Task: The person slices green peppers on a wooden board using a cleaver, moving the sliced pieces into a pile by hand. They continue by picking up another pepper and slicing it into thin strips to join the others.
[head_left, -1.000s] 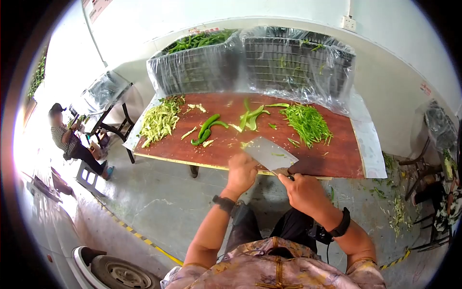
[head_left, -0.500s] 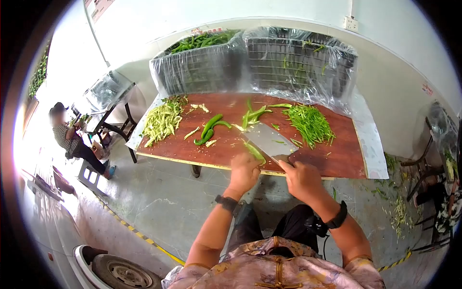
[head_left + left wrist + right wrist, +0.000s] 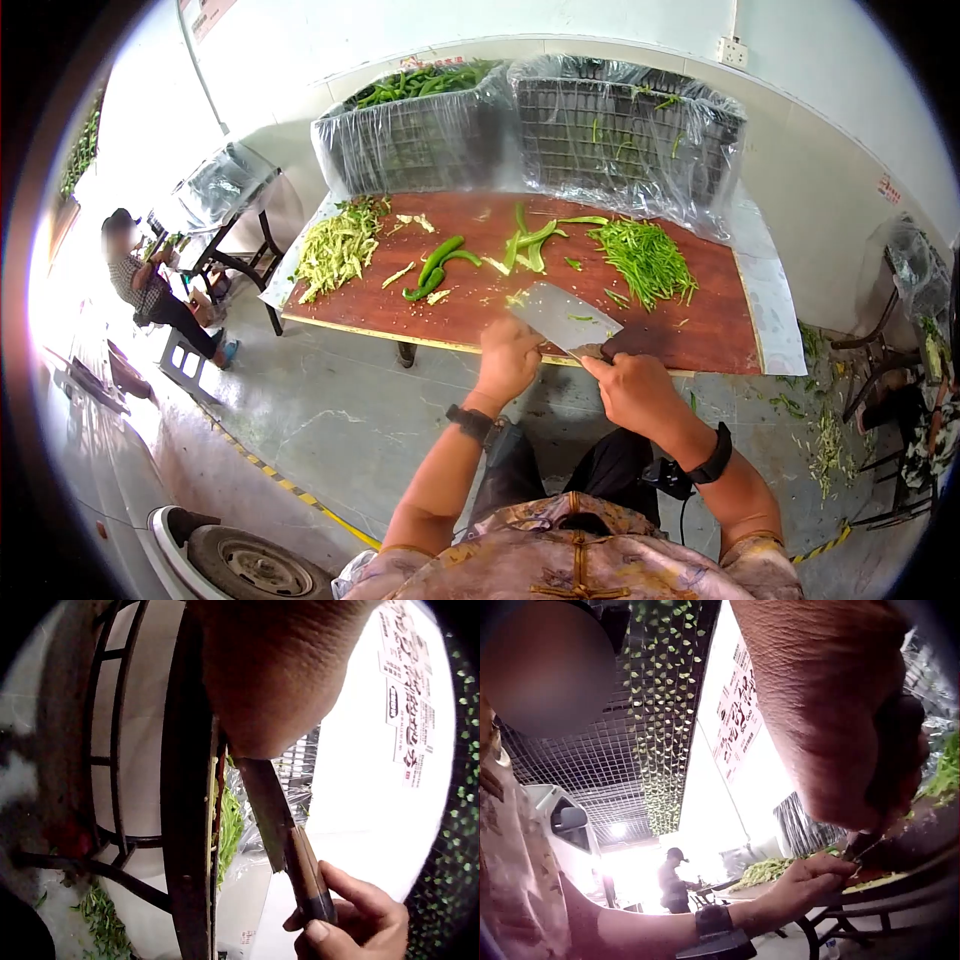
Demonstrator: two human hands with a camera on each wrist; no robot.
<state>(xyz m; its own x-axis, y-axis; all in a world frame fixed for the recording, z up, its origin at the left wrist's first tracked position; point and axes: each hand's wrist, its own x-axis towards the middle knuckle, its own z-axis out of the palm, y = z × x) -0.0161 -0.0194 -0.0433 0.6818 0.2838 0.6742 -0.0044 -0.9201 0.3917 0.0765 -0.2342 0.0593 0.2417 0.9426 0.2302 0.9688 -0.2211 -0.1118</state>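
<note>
Bottom centre, a pinkish patterned shirt with golden-brown trim; above it, dark trousers, black wrist straps and a black cable

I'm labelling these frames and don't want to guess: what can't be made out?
What the left hand pinches, if anything: head view, the hand itself hides its fingertips.
The far end of the knife: left wrist view, behind the left hand.
How full the right-hand crate is: head view, its wall and plastic block the inside.
The whole tyre: head view, cut off by the bottom edge.
Wall sign wording: head view, too small.
</note>
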